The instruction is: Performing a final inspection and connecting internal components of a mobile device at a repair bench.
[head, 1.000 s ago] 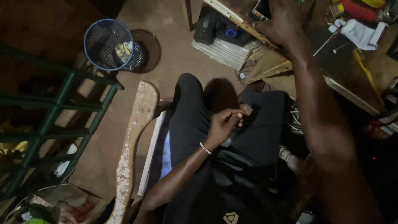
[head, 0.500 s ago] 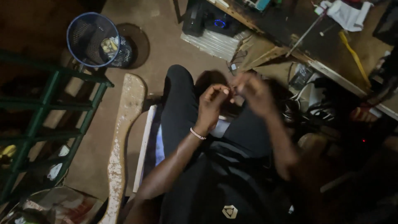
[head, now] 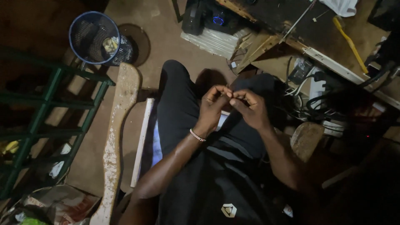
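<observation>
- Hands meet over the seated person's dark-trousered lap (head: 179, 104): right hand (head: 250, 109), seen earlier stretched toward the workbench (head: 329, 62), now faces the left hand (head: 213, 106).
- Fingertips pinch together, possibly on something tiny; it cannot be made out.

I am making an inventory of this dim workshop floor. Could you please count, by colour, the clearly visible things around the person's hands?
Blue: 1, the round blue mesh waste basket.
Green: 1, the green metal frame.
Yellow: 1, the long yellow tool on the wooden bench.
Whitish: 1, the pale paint-stained wooden plank.
Total: 4.
The left hand and right hand meet fingertip to fingertip; whatever they pinch is too small to tell.
</observation>
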